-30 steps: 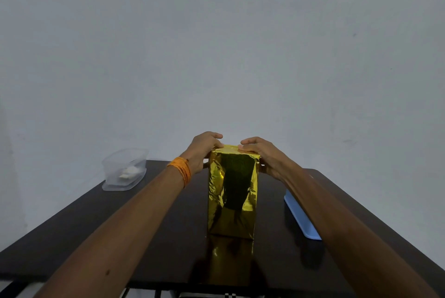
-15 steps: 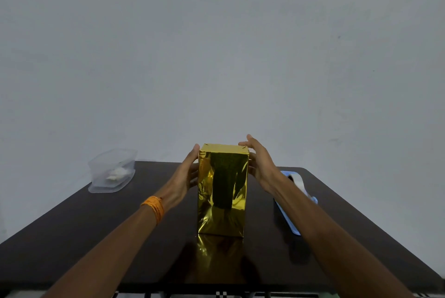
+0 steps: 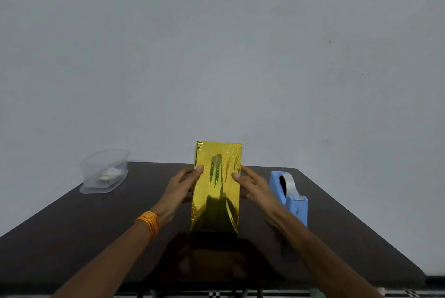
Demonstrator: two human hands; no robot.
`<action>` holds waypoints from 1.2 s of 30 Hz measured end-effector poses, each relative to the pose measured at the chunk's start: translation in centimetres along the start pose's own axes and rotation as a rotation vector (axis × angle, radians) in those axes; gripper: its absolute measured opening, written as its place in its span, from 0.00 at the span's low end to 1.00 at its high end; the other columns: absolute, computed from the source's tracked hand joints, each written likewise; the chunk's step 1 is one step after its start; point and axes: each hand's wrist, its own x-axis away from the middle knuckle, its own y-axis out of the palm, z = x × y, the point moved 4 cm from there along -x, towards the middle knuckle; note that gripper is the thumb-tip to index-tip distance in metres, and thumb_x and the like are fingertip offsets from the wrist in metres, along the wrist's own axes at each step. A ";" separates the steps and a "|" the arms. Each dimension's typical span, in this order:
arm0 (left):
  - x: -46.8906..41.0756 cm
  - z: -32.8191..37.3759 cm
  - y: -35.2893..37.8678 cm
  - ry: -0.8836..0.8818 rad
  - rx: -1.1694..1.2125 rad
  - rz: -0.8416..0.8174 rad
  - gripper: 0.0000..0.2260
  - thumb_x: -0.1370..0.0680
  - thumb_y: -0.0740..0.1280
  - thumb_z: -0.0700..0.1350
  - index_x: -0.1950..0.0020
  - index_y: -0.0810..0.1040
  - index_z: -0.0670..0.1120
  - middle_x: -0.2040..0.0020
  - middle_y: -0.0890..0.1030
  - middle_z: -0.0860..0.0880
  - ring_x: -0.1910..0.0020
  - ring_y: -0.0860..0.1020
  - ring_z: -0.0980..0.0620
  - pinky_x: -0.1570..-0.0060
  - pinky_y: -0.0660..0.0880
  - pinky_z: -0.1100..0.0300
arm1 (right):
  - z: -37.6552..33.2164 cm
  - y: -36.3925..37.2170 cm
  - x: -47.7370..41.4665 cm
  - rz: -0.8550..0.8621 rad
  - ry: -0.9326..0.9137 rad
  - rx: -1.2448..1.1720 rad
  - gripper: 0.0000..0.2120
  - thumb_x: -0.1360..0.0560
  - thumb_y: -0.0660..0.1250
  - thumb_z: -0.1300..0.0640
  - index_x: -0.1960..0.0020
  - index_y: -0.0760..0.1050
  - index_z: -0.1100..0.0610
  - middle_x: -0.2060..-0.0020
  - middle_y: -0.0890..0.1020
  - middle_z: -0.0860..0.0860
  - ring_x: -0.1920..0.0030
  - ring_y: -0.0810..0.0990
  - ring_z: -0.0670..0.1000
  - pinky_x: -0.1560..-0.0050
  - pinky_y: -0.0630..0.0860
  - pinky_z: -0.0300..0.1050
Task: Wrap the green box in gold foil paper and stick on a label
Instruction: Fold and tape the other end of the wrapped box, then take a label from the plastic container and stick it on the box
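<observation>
Box: a tall rectangular box wrapped in glossy gold foil paper (image 3: 216, 187) stands upright at the middle of the table. The foil carries faint swirl marks and creases near the base.
Left hand: the left hand (image 3: 184, 187) clasps the box's left side, with the thumb flat on the front face.
Right hand: the right hand (image 3: 252, 185) clasps the right side the same way.
Table: the dark glossy rectangular table (image 3: 72, 237) mirrors the foil.
Dispenser: a light blue plastic tape dispenser (image 3: 297, 204) with a pale roll sits just right of the right hand.
Tub: a clear plastic tub (image 3: 103, 172) holding white bits is at the far left corner.
Wrist: an orange thread band (image 3: 148, 222) is on the left wrist.
</observation>
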 end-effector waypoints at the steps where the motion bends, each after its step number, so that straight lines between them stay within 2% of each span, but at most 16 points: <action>1: -0.1 0.3 0.3 -0.010 -0.002 0.036 0.19 0.24 0.64 0.64 0.44 0.79 0.51 0.48 0.83 0.48 0.48 0.82 0.48 0.49 0.80 0.51 | -0.2 0.3 -0.1 0.008 0.003 -0.010 0.21 0.22 0.68 0.43 0.32 0.74 0.49 0.42 0.84 0.50 0.41 0.83 0.51 0.40 0.80 0.53; 3: -0.2 0.8 0.7 -0.052 -0.029 0.069 0.17 0.21 0.60 0.63 0.48 0.78 0.52 0.50 0.82 0.49 0.51 0.81 0.50 0.53 0.78 0.53 | -0.2 0.8 -0.5 0.023 0.022 -0.021 0.20 0.20 0.65 0.43 0.33 0.76 0.52 0.43 0.84 0.51 0.43 0.84 0.52 0.42 0.81 0.53; 5: -0.5 0.5 0.9 -0.110 -0.051 0.041 0.17 0.19 0.57 0.62 0.45 0.77 0.52 0.49 0.81 0.51 0.50 0.79 0.53 0.57 0.75 0.57 | 0.2 1.3 -1.0 0.075 0.069 0.031 0.22 0.20 0.62 0.39 0.35 0.77 0.52 0.43 0.83 0.52 0.42 0.83 0.52 0.44 0.81 0.51; 7: -0.7 -0.2 1.0 -0.154 -0.042 0.037 0.18 0.18 0.56 0.60 0.41 0.77 0.50 0.48 0.80 0.52 0.51 0.79 0.54 0.59 0.74 0.59 | 0.6 1.7 -1.3 0.127 0.111 0.093 0.23 0.20 0.58 0.35 0.37 0.77 0.50 0.44 0.83 0.48 0.42 0.81 0.50 0.43 0.79 0.49; 9: -0.8 -1.0 1.0 -0.157 -0.045 0.046 0.15 0.17 0.57 0.56 0.42 0.78 0.50 0.50 0.80 0.53 0.52 0.79 0.56 0.60 0.73 0.61 | 1.8 1.9 -2.1 0.185 0.180 0.128 0.33 0.25 0.56 0.28 0.35 0.78 0.51 0.43 0.83 0.49 0.42 0.81 0.52 0.38 0.77 0.55; 10: -0.9 -1.4 1.1 -0.157 -0.045 0.049 0.13 0.16 0.57 0.55 0.44 0.78 0.51 0.50 0.81 0.54 0.53 0.79 0.58 0.61 0.73 0.62 | 2.5 1.9 -2.5 0.211 0.209 0.145 0.34 0.25 0.55 0.27 0.36 0.79 0.51 0.44 0.84 0.51 0.42 0.81 0.53 0.36 0.76 0.58; 12: -1.1 -2.1 1.1 -0.172 -0.039 0.058 0.10 0.17 0.58 0.54 0.46 0.78 0.52 0.51 0.81 0.55 0.54 0.79 0.59 0.61 0.72 0.65 | 3.4 2.1 -3.4 0.224 0.248 0.152 0.30 0.21 0.53 0.31 0.40 0.80 0.53 0.46 0.84 0.54 0.45 0.82 0.55 0.37 0.76 0.60; 15: -1.7 -3.2 0.7 -0.217 -0.036 0.087 0.11 0.17 0.60 0.56 0.48 0.77 0.52 0.52 0.80 0.56 0.54 0.79 0.58 0.61 0.73 0.64 | 3.8 2.6 -4.1 0.233 0.335 0.141 0.27 0.18 0.52 0.37 0.37 0.76 0.56 0.44 0.81 0.54 0.45 0.80 0.55 0.40 0.76 0.54; 17: -2.3 -4.2 0.4 -0.252 -0.076 0.101 0.15 0.18 0.60 0.58 0.52 0.80 0.50 0.53 0.83 0.52 0.54 0.81 0.53 0.58 0.76 0.60 | 4.6 2.7 -4.8 0.229 0.384 0.148 0.26 0.17 0.52 0.39 0.39 0.75 0.60 0.47 0.81 0.54 0.48 0.80 0.53 0.46 0.75 0.50; 20: -3.1 -5.8 0.1 -0.290 -0.125 0.117 0.24 0.19 0.59 0.61 0.49 0.83 0.41 0.53 0.85 0.44 0.52 0.83 0.45 0.47 0.77 0.50 | 5.8 2.4 -5.5 0.221 0.444 0.164 0.27 0.17 0.54 0.40 0.35 0.73 0.63 0.46 0.80 0.55 0.45 0.79 0.54 0.45 0.74 0.50; 23: -3.5 -6.9 0.0 -0.322 -0.143 0.133 0.28 0.19 0.60 0.61 0.47 0.81 0.35 0.55 0.82 0.41 0.54 0.81 0.45 0.53 0.73 0.52 | 6.4 2.5 -5.8 0.212 0.481 0.145 0.25 0.16 0.56 0.43 0.34 0.71 0.63 0.46 0.78 0.54 0.47 0.78 0.51 0.48 0.72 0.46; 25: -3.9 -7.2 -0.1 -0.323 -0.173 0.126 0.27 0.20 0.60 0.61 0.51 0.81 0.36 0.57 0.80 0.42 0.57 0.78 0.46 0.55 0.70 0.52 | 7.0 2.4 -6.1 0.212 0.499 0.118 0.24 0.16 0.57 0.44 0.35 0.73 0.63 0.49 0.78 0.52 0.51 0.78 0.49 0.49 0.73 0.44; 28: -4.5 -7.7 -0.2 -0.335 -0.172 0.133 0.28 0.20 0.60 0.61 0.50 0.81 0.36 0.57 0.80 0.42 0.57 0.78 0.46 0.54 0.70 0.52 | 7.6 2.4 -6.7 0.188 0.511 0.122 0.22 0.17 0.58 0.44 0.36 0.74 0.62 0.48 0.79 0.53 0.52 0.78 0.48 0.50 0.73 0.43; 31: -4.5 -7.3 -0.2 -0.349 -0.194 0.127 0.22 0.18 0.59 0.59 0.58 0.78 0.41 0.62 0.77 0.46 0.61 0.75 0.50 0.59 0.67 0.55 | 7.7 2.3 -7.1 0.197 0.512 0.105 0.21 0.17 0.59 0.45 0.37 0.75 0.61 0.47 0.80 0.52 0.52 0.78 0.48 0.52 0.74 0.42; 34: -4.3 -6.7 -0.3 -0.339 -0.211 0.089 0.26 0.19 0.57 0.62 0.57 0.79 0.40 0.58 0.81 0.41 0.57 0.79 0.46 0.56 0.70 0.54 | 7.6 1.8 -7.4 0.208 0.483 0.143 0.21 0.18 0.59 0.43 0.42 0.77 0.61 0.50 0.80 0.53 0.51 0.80 0.51 0.48 0.77 0.47; 36: -4.0 -6.1 -1.5 -0.297 -0.247 0.122 0.26 0.20 0.56 0.65 0.57 0.78 0.43 0.57 0.81 0.42 0.57 0.79 0.45 0.54 0.73 0.52 | 6.5 1.9 -7.7 0.229 0.359 0.293 0.23 0.18 0.59 0.43 0.56 0.78 0.60 0.61 0.80 0.54 0.58 0.80 0.54 0.52 0.78 0.53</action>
